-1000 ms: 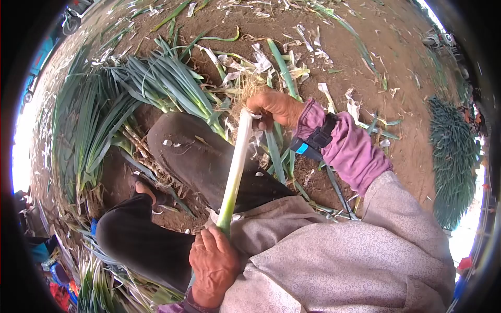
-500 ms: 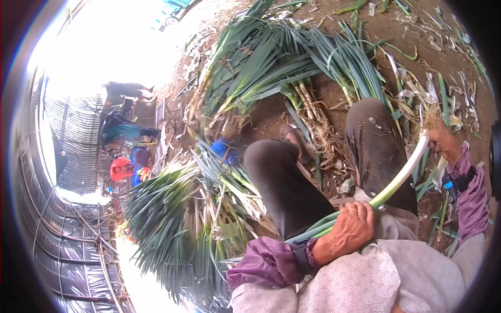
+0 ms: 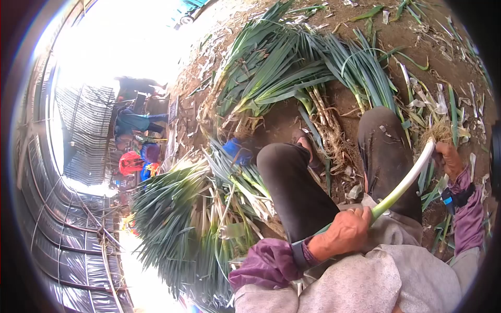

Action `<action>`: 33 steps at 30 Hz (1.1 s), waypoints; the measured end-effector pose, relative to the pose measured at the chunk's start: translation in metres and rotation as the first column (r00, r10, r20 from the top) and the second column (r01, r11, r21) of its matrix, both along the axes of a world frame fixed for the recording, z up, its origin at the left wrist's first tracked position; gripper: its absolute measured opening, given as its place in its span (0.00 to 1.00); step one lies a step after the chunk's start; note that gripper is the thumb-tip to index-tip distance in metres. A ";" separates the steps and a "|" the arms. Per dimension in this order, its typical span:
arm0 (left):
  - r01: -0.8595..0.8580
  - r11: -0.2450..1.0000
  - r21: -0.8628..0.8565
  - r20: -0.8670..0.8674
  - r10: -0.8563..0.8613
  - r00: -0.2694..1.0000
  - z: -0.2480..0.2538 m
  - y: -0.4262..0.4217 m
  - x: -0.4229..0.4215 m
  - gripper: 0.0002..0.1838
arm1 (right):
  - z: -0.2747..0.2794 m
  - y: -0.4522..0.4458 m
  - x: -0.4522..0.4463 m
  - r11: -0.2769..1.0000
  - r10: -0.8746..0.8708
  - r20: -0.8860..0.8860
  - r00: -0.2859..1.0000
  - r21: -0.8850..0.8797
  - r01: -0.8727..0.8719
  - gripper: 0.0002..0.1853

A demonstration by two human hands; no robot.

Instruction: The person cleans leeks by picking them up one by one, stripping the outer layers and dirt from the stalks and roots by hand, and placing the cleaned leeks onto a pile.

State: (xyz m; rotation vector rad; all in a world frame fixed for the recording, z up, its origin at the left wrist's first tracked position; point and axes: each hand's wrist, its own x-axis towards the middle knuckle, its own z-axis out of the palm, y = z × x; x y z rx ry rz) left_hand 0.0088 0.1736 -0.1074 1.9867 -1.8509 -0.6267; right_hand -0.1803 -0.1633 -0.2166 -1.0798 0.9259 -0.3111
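A leek [image 3: 404, 185] with a white shaft and green leaves lies slantwise across my lap, its root end [image 3: 430, 140] pointing up and right. My left hand [image 3: 347, 232] is closed around its green part. Just beside the root end, my right hand [image 3: 450, 159] has its fingers curled in; whether it holds a thin strip or touches the leek, I cannot make out. My knees [image 3: 284, 169] are bent on either side of several leeks with long roots [image 3: 334, 135] on the soil.
A big pile of leeks [image 3: 172, 224] lies at my left, and another heap [image 3: 276, 68] lies ahead. A blue object [image 3: 237, 151] sits between them. Peeled scraps [image 3: 441, 99] litter the ground at right. People [image 3: 133, 122] are farther off at left, near plastic sheeting [image 3: 68, 245].
The view has shifted slightly, so things appear farther right and a little lower. My right hand has drawn slightly away from the root end. My left hand still grips the leek.
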 end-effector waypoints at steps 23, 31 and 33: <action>0.004 0.888 0.460 -0.888 0.460 0.002 0.020 -0.057 0.066 0.28 | 0.087 0.059 0.025 0.551 0.124 -0.180 0.976 -0.805 -0.218 0.12; 0.028 0.902 0.431 -0.898 0.432 -0.079 0.007 -0.055 0.072 0.33 | 0.101 0.132 0.075 0.805 0.287 0.139 0.948 -0.572 -0.159 0.14; 0.032 0.909 0.415 -0.901 0.415 -0.123 0.001 -0.052 0.071 0.35 | 0.108 0.143 0.088 0.967 0.215 0.297 0.930 -0.196 -0.161 0.16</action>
